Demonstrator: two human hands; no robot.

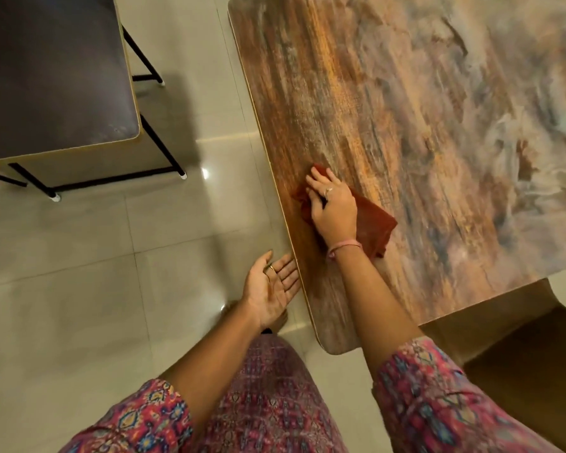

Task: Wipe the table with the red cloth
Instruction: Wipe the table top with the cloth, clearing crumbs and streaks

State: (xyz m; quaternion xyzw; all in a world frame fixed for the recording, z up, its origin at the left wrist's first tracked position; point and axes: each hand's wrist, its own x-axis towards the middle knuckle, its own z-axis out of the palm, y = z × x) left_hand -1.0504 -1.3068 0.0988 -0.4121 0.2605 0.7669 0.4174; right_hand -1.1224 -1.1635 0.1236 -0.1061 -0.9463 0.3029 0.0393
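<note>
While the right hand (332, 207) presses the red cloth (373, 228) flat under spread fingers near the table's (422, 93) left edge, the left hand (272, 289) waits palm-up, holding nothing, just beside that edge; unwiped tabletop lies beyond the fingertips.

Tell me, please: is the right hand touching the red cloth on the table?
Touching. The head view shows the right hand pressed palm-down on the red cloth, fingers spread over it, against the table.
</note>
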